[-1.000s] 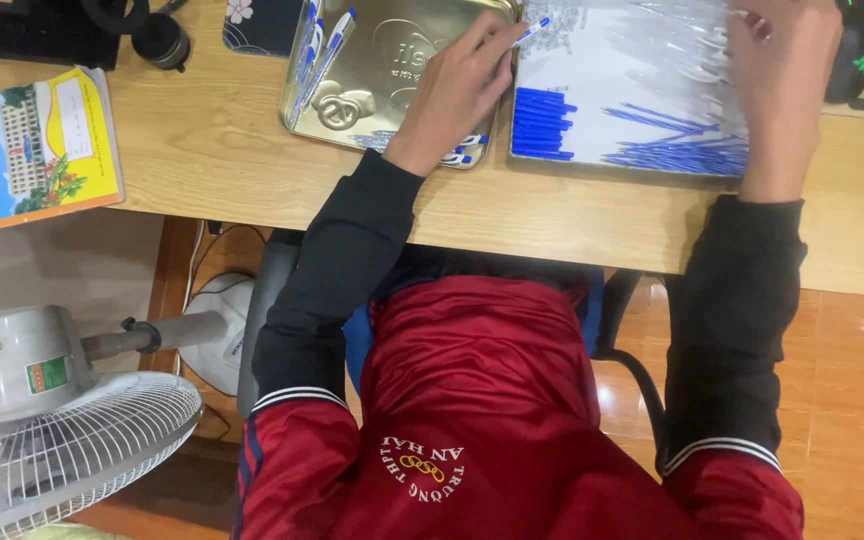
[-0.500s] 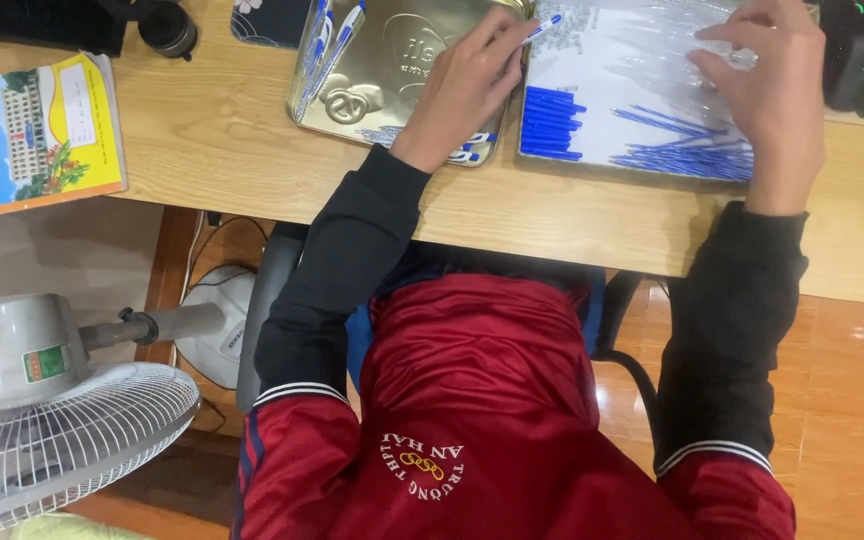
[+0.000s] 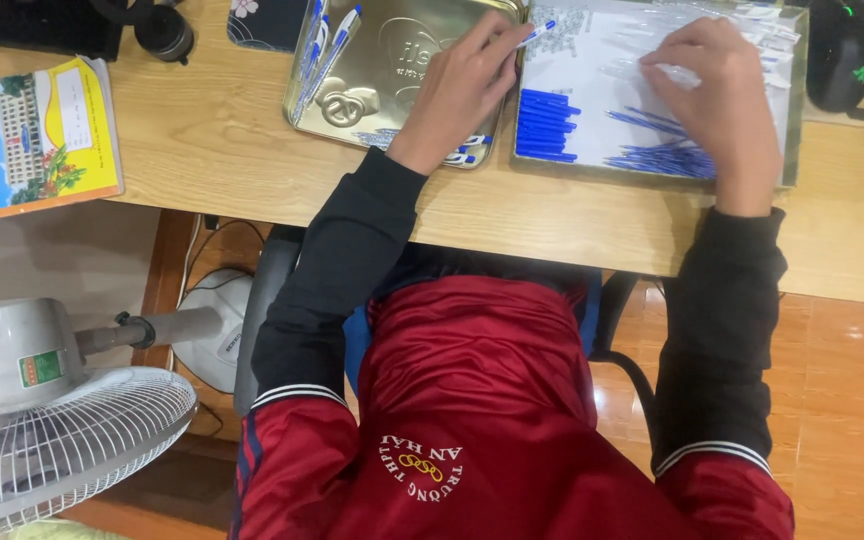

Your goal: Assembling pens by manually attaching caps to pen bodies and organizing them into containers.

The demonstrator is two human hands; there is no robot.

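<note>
My left hand (image 3: 462,85) rests over a gold metal tin lid (image 3: 372,70) and pinches a blue-capped pen (image 3: 535,33) at its tip. My right hand (image 3: 722,95) lies on a shallow tray (image 3: 797,150) and grips a clear pen barrel (image 3: 674,72). In the tray lie a row of blue caps (image 3: 544,125), a heap of thin blue refills (image 3: 657,158) and several clear barrels (image 3: 642,30). A few finished pens (image 3: 327,40) lean at the lid's left edge.
A wooden desk (image 3: 222,140) carries a yellow booklet (image 3: 27,135) at left, a black mouse (image 3: 845,55) at far right and dark gear at the top left. A white standing fan (image 3: 52,420) stands on the floor at lower left, beside my chair.
The view has shifted slightly. My right hand slid left and down across the tray onto the clear barrels. My left hand stays over the lid with the pen.
</note>
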